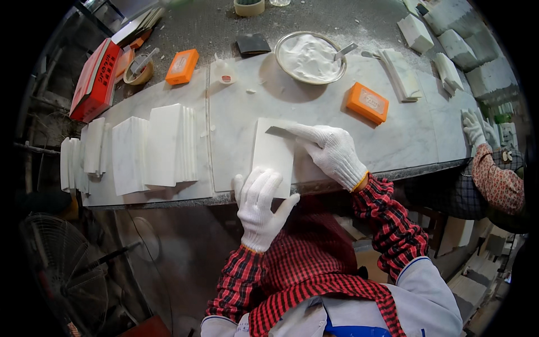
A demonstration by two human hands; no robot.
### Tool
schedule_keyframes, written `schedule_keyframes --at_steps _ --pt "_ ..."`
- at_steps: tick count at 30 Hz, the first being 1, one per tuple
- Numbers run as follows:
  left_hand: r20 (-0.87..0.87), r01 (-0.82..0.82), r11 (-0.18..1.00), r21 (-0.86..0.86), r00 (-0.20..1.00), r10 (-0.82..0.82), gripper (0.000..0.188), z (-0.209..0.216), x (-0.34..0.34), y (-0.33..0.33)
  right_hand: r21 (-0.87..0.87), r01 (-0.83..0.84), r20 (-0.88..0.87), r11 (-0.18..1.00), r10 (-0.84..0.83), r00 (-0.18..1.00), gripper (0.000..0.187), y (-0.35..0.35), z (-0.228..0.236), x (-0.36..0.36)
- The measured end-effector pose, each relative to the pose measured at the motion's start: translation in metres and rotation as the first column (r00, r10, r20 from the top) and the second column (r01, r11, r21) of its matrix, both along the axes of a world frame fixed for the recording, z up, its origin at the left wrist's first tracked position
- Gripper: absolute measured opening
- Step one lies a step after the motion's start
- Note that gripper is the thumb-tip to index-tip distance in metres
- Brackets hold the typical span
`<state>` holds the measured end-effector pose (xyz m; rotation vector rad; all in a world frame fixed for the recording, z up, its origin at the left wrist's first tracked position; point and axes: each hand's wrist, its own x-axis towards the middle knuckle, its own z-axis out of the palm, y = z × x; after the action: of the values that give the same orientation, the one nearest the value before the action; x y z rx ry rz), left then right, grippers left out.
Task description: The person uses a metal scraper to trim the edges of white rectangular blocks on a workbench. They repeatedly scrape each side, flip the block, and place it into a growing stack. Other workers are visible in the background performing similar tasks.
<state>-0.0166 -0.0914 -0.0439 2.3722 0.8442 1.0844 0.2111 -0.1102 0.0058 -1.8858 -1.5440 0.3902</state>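
A white rectangular stone tile lies on the worktable in front of me. My left hand, in a white knitted glove, rests over its near left end, fingers stretched out and thumb spread away. At the far end, my gloved right hand grips a scraper whose thin grey blade lies across the tile. The handle is mostly hidden by that hand. Beyond the tile stands a metal bowl of white paste, with a spatula leaning in it.
Stacked white tiles stand left; further tiles are at the right. Orange boxes, a small white bottle, a black pad and a red box sit around. A co-worker's gloved hand is far right.
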Motion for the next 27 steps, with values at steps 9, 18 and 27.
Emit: schedule_keyframes --at_steps 9,18,27 --pt "0.105 0.033 0.998 0.056 0.994 -0.039 0.065 -0.011 0.006 0.006 0.11 -0.004 0.114 0.994 -0.009 0.993 0.037 -0.007 -0.013 -0.004" --pt "0.147 0.045 0.999 0.031 0.988 -0.049 0.064 -0.01 0.005 0.009 0.109 -0.042 0.083 0.993 0.032 0.996 0.034 -0.012 -0.008 -0.011" --pt "0.124 0.043 0.998 0.053 0.991 -0.049 0.065 -0.014 0.003 0.009 0.053 -0.065 0.043 0.996 0.063 0.997 0.034 -0.021 -0.006 -0.009"
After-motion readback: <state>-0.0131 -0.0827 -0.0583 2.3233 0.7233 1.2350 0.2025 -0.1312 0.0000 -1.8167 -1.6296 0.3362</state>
